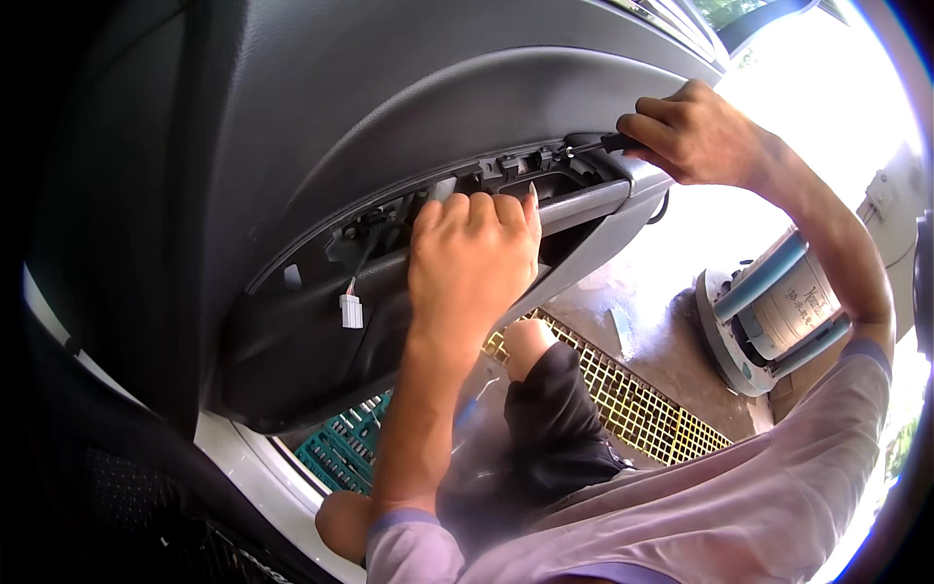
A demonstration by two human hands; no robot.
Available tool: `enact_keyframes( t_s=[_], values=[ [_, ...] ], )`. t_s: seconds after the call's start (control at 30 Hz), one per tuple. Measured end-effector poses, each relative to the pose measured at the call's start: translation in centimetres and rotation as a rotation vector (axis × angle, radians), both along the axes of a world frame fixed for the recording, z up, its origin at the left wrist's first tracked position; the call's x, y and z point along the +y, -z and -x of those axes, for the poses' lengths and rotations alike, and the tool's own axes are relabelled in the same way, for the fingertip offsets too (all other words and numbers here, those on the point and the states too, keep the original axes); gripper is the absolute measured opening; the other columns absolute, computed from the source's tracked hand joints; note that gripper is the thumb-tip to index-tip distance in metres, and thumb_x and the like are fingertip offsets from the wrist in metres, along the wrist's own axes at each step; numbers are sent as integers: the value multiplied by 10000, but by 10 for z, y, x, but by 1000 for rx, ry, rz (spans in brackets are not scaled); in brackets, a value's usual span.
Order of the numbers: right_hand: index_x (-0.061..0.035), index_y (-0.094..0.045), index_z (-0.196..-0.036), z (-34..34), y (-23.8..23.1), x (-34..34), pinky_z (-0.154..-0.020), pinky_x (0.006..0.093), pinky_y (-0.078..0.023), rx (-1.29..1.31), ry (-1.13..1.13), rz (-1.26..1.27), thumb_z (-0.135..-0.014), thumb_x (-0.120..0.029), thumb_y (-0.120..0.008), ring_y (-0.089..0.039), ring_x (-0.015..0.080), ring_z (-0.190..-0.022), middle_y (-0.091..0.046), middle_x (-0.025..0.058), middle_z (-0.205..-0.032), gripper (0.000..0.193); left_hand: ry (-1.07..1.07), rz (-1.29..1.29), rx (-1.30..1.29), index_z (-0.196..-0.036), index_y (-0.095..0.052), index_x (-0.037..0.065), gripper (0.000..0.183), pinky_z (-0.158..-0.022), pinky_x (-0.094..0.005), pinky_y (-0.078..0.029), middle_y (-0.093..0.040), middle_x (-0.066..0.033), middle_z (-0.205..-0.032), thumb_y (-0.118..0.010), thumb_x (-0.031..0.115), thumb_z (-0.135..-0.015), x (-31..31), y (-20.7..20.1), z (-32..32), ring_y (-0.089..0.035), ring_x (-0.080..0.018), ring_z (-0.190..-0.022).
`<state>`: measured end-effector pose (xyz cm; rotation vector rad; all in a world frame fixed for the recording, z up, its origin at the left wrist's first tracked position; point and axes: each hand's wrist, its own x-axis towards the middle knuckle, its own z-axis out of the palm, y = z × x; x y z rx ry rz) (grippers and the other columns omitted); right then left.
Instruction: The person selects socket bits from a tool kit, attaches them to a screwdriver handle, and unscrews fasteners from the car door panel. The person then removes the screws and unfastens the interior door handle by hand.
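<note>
Clamping fingers on a screwdriver point(615, 143) (right hand point(702, 138)) and armrest point(584, 204) (left hand point(474, 253)), the person point(681, 511) has one connector point(351, 311) loose, door panel point(389, 131) seemingly unreleased.

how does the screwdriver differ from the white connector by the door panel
The screwdriver is gripped in the right hand; the white connector hangs from wires.
The screwdriver is dark-handled and slim; the connector is a pale, blocky piece.
The screwdriver points sideways; the connector dangles downward.
Both are at the door panel.
</note>
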<state>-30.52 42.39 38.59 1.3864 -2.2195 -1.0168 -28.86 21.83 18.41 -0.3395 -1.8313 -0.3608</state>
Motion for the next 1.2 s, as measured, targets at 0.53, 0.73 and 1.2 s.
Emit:
enact_keyframes(
  t_s=[0.53, 0.73, 1.2],
  values=[
    [12, -594, -823, 7, 2, -23, -567, 437, -522, 207, -162, -364, -875, -270, -719, -668, 306, -733, -613, 97, -817, 312, 55, 28, 24, -653, -621, 112, 303, -653, -353, -451, -602, -32, -607, -623, 249, -923, -6, 6, -1, -606, -187, -630],
    [68, -698, -873, 2, 8, -56, -732, 442, -541, -251, 1042, 292, -961, -436, -599, -684, 349, -752, -692, 193, -812, 522, 86, -2, 63, -628, -600, 85, 339, -627, -382, -481, -621, -86, -605, -623, 239, -928, -7, 7, 2, -624, -239, -605],
    [-2, -675, -834, 11, 34, -39, -524, 385, -538, 4, 682, 129, -1024, -323, -500, -683, 257, -652, -620, 124, -689, 413, 102, 36, 78, -648, -591, 87, 311, -636, -380, -478, -598, -68, -594, -632, 228, -922, -7, 5, 1, -609, -236, -603]
  ],
)
